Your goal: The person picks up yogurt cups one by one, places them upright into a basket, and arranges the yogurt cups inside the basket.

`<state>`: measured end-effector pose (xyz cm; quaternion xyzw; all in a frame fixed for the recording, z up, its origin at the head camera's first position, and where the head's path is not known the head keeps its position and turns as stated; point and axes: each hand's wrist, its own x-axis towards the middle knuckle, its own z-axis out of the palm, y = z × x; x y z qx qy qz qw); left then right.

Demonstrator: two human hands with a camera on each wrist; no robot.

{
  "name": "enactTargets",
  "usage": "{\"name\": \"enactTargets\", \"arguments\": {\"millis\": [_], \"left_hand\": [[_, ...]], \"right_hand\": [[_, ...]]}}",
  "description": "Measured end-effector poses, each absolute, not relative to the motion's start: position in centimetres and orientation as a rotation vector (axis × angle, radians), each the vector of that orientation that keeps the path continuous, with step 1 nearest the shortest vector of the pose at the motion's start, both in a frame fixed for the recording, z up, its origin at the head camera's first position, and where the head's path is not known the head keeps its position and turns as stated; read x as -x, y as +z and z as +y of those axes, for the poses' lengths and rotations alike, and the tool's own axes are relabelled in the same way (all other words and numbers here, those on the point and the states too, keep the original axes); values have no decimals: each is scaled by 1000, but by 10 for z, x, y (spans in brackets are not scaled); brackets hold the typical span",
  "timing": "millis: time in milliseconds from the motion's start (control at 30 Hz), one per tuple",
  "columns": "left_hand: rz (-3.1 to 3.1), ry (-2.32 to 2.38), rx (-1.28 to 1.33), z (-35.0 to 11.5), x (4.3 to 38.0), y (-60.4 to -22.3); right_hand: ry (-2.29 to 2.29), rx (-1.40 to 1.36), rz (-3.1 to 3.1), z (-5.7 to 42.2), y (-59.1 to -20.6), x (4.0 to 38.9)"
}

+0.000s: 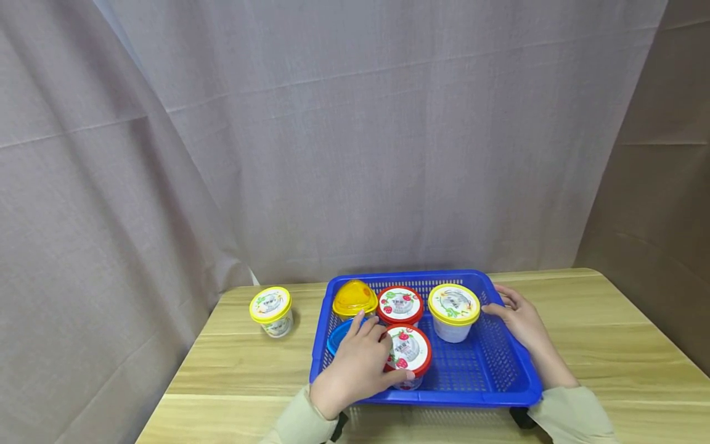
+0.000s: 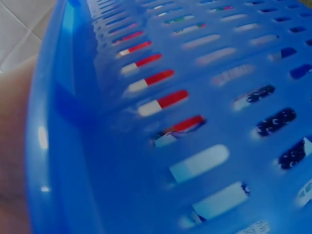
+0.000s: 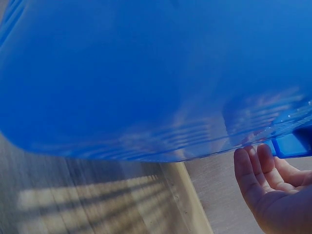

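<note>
A blue plastic basket (image 1: 471, 394) with slotted walls holds several lidded tubs. At its front, my left hand (image 1: 357, 367) reaches over the rim, thumb and index finger around a red-lidded tub (image 1: 409, 351) with strawberries on its lid. The other left fingers lie over a blue lid (image 1: 337, 336), partly hiding it. Behind are a second red-lidded tub (image 1: 399, 303) and a domed yellow lid (image 1: 355, 297). A yellow-lidded tub (image 1: 453, 305) stands right of them. My right hand (image 1: 521, 317) grips the basket's right rim; its fingers (image 3: 246, 168) show against the blue plastic in the right wrist view.
Another yellow-lidded tub (image 1: 272, 305) stands on the wooden table (image 1: 222, 382), left of the basket. A grey curtain (image 1: 388, 154) hangs behind the table, and brown cloth (image 1: 660, 216) hangs at the right.
</note>
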<state>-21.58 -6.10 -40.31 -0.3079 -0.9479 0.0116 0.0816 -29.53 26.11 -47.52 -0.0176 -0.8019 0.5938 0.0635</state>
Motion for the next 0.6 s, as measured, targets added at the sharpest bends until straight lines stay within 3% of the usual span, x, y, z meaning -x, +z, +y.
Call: {"name": "enactTargets", "arguments": {"millis": [600], "left_hand": [[-2782, -65, 919, -81, 220, -393]], "right_hand": [[1742, 45, -2454, 261, -475, 294]]}}
